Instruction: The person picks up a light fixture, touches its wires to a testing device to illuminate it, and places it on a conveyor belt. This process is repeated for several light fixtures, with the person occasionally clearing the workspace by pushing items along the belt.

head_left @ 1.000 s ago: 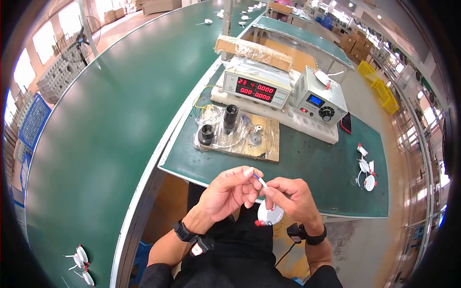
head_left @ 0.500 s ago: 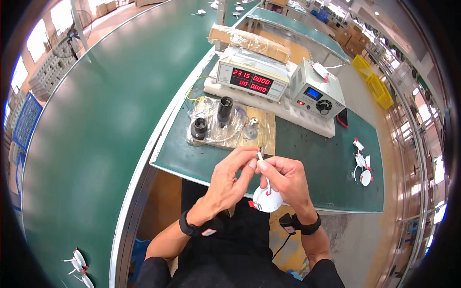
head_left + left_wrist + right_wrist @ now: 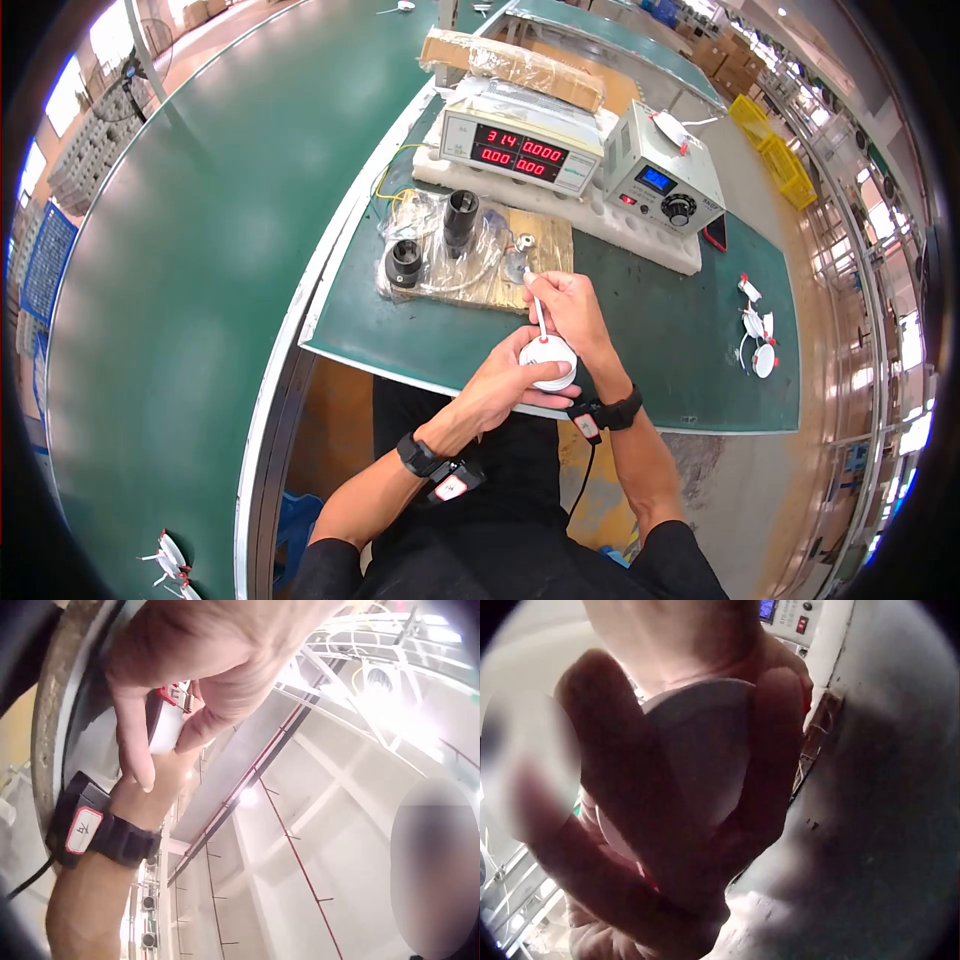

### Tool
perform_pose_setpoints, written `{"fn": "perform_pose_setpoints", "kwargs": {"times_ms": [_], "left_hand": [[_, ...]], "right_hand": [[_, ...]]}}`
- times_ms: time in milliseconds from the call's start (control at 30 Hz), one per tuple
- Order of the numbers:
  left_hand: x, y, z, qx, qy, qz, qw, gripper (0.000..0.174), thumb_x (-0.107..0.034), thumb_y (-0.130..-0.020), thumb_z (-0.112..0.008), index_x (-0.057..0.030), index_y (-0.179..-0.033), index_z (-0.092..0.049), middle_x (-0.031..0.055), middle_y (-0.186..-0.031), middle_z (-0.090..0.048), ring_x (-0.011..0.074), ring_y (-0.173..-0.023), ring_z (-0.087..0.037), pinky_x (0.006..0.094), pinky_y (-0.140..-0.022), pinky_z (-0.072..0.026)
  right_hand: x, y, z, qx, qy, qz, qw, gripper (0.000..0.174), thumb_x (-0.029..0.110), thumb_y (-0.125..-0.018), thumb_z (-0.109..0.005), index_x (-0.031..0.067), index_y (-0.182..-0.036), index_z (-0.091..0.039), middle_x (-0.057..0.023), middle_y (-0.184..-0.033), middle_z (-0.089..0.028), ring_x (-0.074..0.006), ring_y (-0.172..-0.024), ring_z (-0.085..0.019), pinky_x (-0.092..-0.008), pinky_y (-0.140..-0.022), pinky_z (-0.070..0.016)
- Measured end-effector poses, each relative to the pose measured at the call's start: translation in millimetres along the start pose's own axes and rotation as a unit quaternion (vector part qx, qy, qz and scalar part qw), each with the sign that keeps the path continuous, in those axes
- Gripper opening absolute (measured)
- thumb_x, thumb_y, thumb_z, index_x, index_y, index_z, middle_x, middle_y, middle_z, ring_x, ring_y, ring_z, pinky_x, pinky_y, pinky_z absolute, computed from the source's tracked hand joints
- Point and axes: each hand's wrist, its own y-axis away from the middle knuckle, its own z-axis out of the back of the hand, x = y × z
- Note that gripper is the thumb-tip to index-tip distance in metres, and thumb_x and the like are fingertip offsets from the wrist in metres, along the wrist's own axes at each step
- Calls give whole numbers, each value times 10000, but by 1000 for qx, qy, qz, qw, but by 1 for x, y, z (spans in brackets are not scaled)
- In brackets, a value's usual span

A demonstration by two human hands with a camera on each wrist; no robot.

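Observation:
My left hand (image 3: 500, 385) grips a white round downlight (image 3: 545, 352), thumb across its top and fingers beneath. A white cable (image 3: 541, 318) rises from the red fitting on it. My right hand (image 3: 570, 308) pinches that cable near its far end, close over the front edge of a wooden board (image 3: 550, 258). In the left wrist view, a spring clip (image 3: 187, 703) with red on it shows between the left fingers. The right wrist view has the pale disc face (image 3: 705, 761) behind the dark left fingers.
The plastic-wrapped board bears two black sockets (image 3: 461, 220) and a small metal part (image 3: 525, 243). Behind stand a meter with red digits (image 3: 520, 155) and a box with a dial (image 3: 665, 175), both on white foam (image 3: 650, 253). Several more downlights (image 3: 764, 360) lie at the right.
The left hand has left the cable's wire end and now holds the downlight's body. The right hand has moved forward with the cable, toward the board. Meter digits differ.

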Motion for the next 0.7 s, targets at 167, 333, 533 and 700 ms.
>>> {"fn": "perform_pose_setpoints", "kwargs": {"times_ms": [167,333,533,700], "left_hand": [[-14,-20,7,38,34,32,998,491,1,-915,-674,-1,-1358,-464,161,-1200,-655,371,-1010,-724,384,-820,-661],[-17,-25,10,49,38,46,997,482,-2,-911,-679,3,-1348,-476,165,-1201,-659,381,-1035,-715,385,-842,-657],[-21,-29,8,47,38,47,997,458,-3,-899,-696,-11,-1310,-496,159,-1200,-660,370,-1060,-710,421,-889,-636],[-22,-33,10,45,19,55,997,459,-2,-906,-683,-14,-1323,-491,154,-1199,-667,347,-1046,-719,425,-877,-640]], "right_hand": [[1,-13,6,-24,31,10,999,312,256,-975,-642,5,-793,-676,-11,-587,-585,-53,-480,-482,-238,-435,-352],[11,-14,6,-19,34,-6,999,303,233,-949,-648,2,-755,-665,-8,-569,-565,-60,-484,-471,-254,-449,-340],[4,-21,10,2,24,16,1000,364,242,-958,-616,-43,-733,-646,-38,-561,-570,-92,-484,-521,-282,-463,-403],[7,-20,8,-11,31,11,999,348,227,-948,-618,-41,-730,-649,-36,-557,-566,-91,-489,-523,-284,-468,-404]]}}
